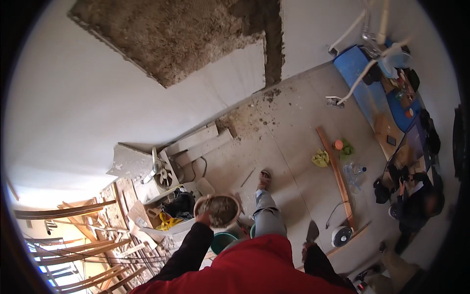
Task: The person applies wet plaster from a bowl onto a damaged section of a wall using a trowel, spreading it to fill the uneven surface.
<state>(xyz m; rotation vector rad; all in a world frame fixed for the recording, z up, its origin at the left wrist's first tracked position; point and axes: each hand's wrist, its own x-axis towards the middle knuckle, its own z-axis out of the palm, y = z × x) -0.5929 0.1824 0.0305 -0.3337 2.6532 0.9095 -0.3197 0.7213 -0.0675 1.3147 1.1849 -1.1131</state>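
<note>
Holding a bowl (pixel 240 206) of mortar (pixel 223 209) in the left grip (pixel 204 219), trowel (pixel 312 231) in the closed right grip (pixel 306 249), green bucket (pixel 223 240) nearby.

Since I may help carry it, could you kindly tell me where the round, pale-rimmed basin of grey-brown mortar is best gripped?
Probably by the rim on the right side of the basin, coming from the right: that stretch of its round edge looks free, while the left hand is at the near-left edge and mortar covers the middle.
</note>
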